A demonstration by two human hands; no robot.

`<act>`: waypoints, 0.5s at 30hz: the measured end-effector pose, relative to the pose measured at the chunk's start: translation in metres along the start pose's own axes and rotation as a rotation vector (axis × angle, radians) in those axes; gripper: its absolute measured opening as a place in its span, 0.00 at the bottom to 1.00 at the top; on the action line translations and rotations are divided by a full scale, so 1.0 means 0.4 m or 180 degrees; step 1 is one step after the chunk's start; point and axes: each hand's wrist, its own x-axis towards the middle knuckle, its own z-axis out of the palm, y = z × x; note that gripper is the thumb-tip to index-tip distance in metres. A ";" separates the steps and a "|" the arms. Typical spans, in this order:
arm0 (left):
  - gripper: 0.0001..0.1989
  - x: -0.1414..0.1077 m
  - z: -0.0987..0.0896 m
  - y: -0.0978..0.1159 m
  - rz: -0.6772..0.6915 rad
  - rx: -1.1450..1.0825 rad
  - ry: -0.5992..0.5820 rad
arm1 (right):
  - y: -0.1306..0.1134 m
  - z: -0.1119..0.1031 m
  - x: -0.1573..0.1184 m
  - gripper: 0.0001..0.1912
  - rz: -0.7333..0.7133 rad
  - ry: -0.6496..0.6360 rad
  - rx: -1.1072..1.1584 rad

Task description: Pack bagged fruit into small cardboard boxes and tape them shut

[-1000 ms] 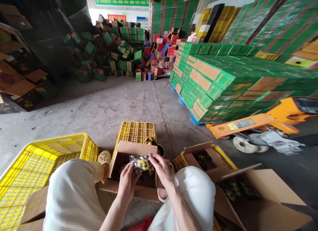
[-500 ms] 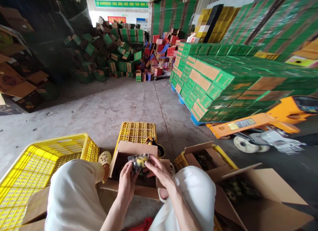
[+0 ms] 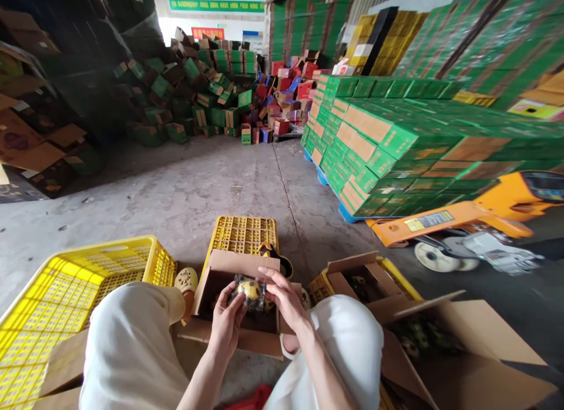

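A clear plastic packet (image 3: 249,291) with a yellow, black-spotted item inside is held up over an open cardboard box (image 3: 242,261) between my knees. My left hand (image 3: 227,316) pinches the packet's left side, thumb on the front. At the right edge is my right hand (image 3: 285,298), its thumb side against the wrapper and the index finger stretched out above. What the item is, I cannot make out. More dark and yellow pieces show dimly in the box below, partly hidden by my hands.
Behind the box stands a yellow plastic crate (image 3: 243,231), with a larger yellow crate (image 3: 110,257) to the left. On the right are two open cartons (image 3: 489,328) (image 3: 352,258) holding similar pieces. An orange pallet jack (image 3: 445,216) stands by stacked green boxes (image 3: 365,145).
The packet has been turned, so the yellow item now faces up more plainly. My left fingers have moved onto its front, and my right index finger has lifted and straightened.
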 end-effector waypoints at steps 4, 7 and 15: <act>0.27 -0.006 0.004 -0.001 0.0094 -0.0022 -0.0033 | -0.008 0.008 -0.011 0.26 0.0318 0.0057 -0.0377; 0.32 0.001 -0.002 0.006 0.0115 0.0134 0.0043 | -0.004 0.007 -0.008 0.22 0.0329 0.0095 -0.0658; 0.30 0.116 -0.103 0.111 0.0501 0.1518 0.0119 | 0.034 -0.024 0.037 0.18 -0.0251 0.0234 -0.1470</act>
